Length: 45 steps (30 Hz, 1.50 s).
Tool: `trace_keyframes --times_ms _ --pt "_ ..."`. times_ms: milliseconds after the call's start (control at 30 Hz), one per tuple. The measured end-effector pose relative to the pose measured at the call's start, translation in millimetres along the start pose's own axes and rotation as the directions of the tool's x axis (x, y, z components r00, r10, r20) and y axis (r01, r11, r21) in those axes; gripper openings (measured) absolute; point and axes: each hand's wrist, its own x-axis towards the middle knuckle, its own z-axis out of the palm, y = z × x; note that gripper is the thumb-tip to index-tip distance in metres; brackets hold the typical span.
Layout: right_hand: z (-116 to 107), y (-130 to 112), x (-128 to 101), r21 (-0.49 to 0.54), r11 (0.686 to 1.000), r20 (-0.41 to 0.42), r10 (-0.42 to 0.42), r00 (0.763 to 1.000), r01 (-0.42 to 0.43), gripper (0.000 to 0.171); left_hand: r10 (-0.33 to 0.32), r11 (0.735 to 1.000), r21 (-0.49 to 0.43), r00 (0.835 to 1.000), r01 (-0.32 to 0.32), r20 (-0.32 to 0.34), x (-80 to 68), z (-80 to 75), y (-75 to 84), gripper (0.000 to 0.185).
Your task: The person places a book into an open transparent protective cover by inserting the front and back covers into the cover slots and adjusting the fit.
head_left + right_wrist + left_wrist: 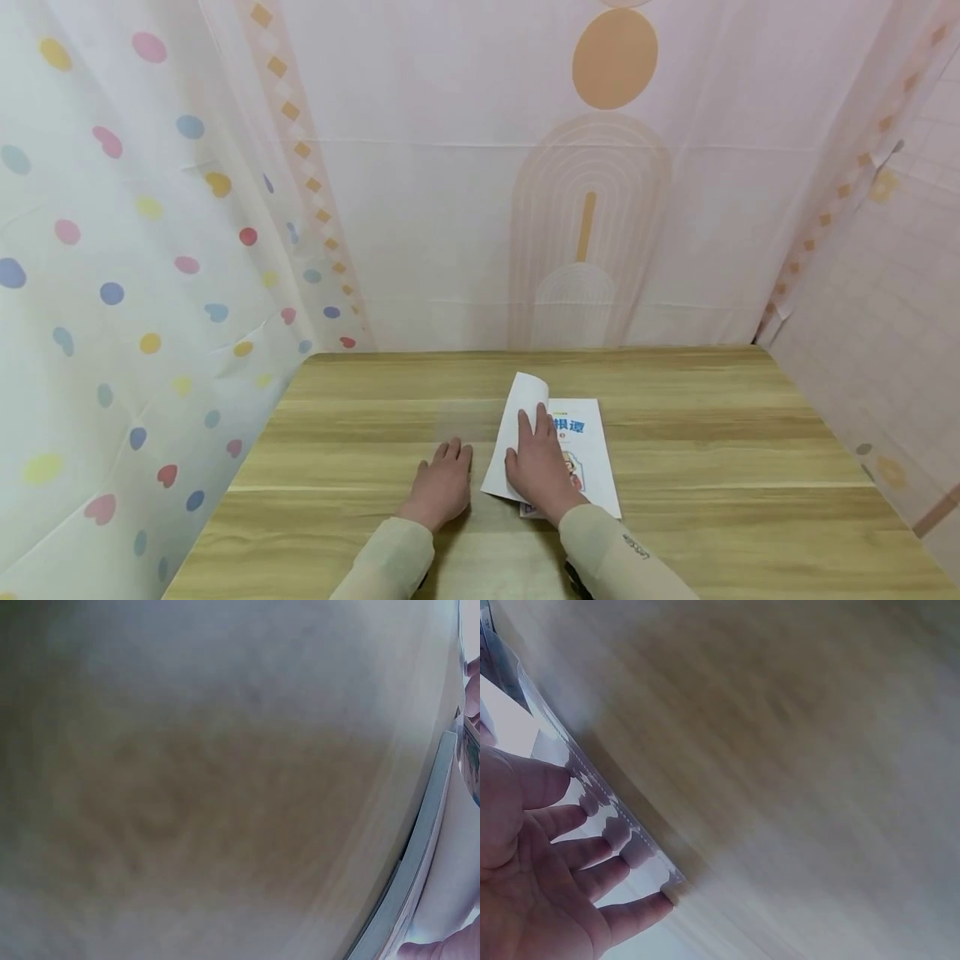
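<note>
- On the light wood-grain bench (675, 433), a thin white booklet with blue printed characters and a cartoon figure on its cover (588, 442) lies flat, a little toward the person from the middle of the bench.
- Over the booklet's left half a white paper page (513, 433) is lifted, its far end curling up and over.
- The right hand (540, 467) lies palm down on that page with straight fingers, pressing it; nothing is gripped.
- Just left of the booklet, the left hand (442, 483) rests flat on a clear plastic sheet (611, 814) that lies on the bench, fingers spread and relaxed, holding nothing.
- From the left wrist view, the fingertips (637, 851) sit along the clear sheet's edge, which borders bare wood.
- From the right wrist view, only the booklet's edge (420, 855) and blurred wood show.
- Both forearms wear pale beige sleeves (615, 558).
- Behind the bench hangs a pink cloth backdrop with an orange circle and arch pattern (600, 167); to the left hangs a white curtain with coloured dots (112, 292).
</note>
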Motion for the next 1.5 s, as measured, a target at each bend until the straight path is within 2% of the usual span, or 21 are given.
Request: trace_keyframes --times_ms 133,367,567,900,1033,1167,1300,1400,1500 --pt "1.6 0.7 1.2 -0.015 1.0 0.002 -0.007 1.0 0.007 0.06 0.002 1.0 0.002 1.0 -0.002 0.002 0.9 -0.4 0.5 0.036" --pt "2.0 -2.7 1.4 -0.122 0.992 0.057 -0.032 0.998 0.039 0.058 -0.004 1.0 -0.005 1.0 0.005 0.029 2.1 -3.6 2.1 0.038" --pt "2.3 -4.9 1.2 -0.139 0.99 0.106 -0.021 0.994 0.036 0.059 0.007 1.0 0.007 1.0 -0.007 0.016 3.0 -3.9 2.2 0.039" --pt "-1.0 -2.4 2.4 -0.127 0.986 0.177 -0.085 0.981 0.108 0.055 -0.024 1.0 -0.003 1.0 0.024 0.015 4.9 -2.3 4.6 0.042" --pt "-6.0 2.0 3.7 -0.064 0.989 0.202 -0.12 0.972 0.136 0.056 -0.034 0.999 -0.013 0.999 0.034 -0.008 5.4 -1.3 6.1 0.039" --pt "-13.5 9.0 4.3 0.043 0.994 0.233 -0.111 0.966 0.104 0.056 -0.044 0.999 0.0 0.999 0.044 -0.014 6.2 -1.0 7.7 0.037" --pt "-20.0 16.1 4.3 0.117 0.99 0.268 -0.102 0.958 0.073 0.055 -0.067 0.998 0.013 0.998 0.066 0.002 7.2 -0.5 9.5 0.05" --pt "-23.0 19.9 3.7 0.14 0.987 0.283 -0.116 0.952 0.078 0.056 -0.086 0.996 0.021 0.996 0.085 0.018 7.5 0.4 11.3 0.063" --pt "-24.6 22.5 2.9 0.152 0.984 0.286 -0.131 0.949 0.09 0.056 -0.102 0.994 0.031 0.994 0.101 0.042 6.6 1.0 14.2 0.068"
